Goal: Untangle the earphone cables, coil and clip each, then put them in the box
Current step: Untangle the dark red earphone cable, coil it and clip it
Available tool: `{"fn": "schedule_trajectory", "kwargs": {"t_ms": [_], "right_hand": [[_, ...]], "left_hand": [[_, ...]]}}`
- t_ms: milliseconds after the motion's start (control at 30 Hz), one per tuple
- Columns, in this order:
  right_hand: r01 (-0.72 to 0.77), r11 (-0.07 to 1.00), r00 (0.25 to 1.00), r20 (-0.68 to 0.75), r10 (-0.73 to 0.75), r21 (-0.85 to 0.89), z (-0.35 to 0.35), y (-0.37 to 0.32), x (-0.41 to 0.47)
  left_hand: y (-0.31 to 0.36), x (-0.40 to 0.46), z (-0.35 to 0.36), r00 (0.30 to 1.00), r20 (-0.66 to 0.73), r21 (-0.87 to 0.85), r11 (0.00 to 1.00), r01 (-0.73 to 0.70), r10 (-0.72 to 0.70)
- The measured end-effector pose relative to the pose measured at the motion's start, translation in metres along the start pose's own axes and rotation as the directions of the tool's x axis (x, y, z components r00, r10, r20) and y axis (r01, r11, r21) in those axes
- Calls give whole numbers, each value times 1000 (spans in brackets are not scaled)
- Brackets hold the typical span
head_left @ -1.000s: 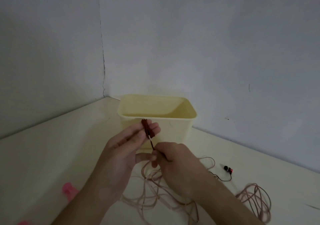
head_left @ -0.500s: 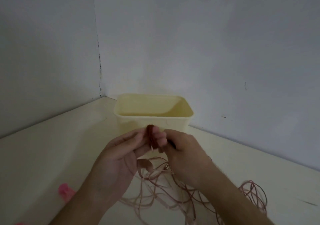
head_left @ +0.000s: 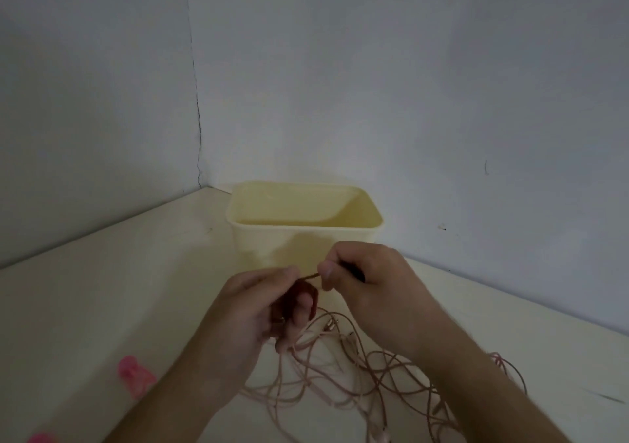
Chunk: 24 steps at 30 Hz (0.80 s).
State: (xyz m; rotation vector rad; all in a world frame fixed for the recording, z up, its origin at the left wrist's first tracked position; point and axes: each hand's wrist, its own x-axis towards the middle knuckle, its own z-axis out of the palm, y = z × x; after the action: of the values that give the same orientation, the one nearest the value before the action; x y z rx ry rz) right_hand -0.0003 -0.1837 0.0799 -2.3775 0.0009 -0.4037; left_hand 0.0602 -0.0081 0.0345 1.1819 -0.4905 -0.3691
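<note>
While my left hand (head_left: 258, 310) grips the red coil (head_left: 304, 294), my right hand (head_left: 360, 279) pinches its cable (head_left: 309, 276), taut crosswise between them.

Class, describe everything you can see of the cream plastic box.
The cream plastic box is rectangular with rounded corners and a thin rim, smooth and matt. It stands upright and open-topped on the pale table, near the wall corner, behind both hands. Nothing shows inside, though its floor is hidden. Nothing visibly touches it but the table.
</note>
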Motion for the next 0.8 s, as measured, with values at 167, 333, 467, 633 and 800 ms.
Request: {"fn": "schedule_trajectory", "kwargs": {"t_ms": [167,333,467,633,800], "right_hand": [[-24,1000,999,43,23,15,19,2,-1],[-44,990,995,85,56,-132,25,1,0],[-16,978,995,96,37,-208,26,-2,-2],[36,964,999,36,-27,-265,27,-14,-5],[-11,976,998,-67,-4,-219,26,-17,-6]], "left_hand": [[8,1,-4,996,83,-300,954,-11,38],[3,3,-2,996,13,-202,976,-84,88],[1,3,0,992,-71,-58,992,-113,109],[-8,6,-3,989,-72,274,956,-107,131],[-14,4,-2,992,75,509,851,-127,103]]}}
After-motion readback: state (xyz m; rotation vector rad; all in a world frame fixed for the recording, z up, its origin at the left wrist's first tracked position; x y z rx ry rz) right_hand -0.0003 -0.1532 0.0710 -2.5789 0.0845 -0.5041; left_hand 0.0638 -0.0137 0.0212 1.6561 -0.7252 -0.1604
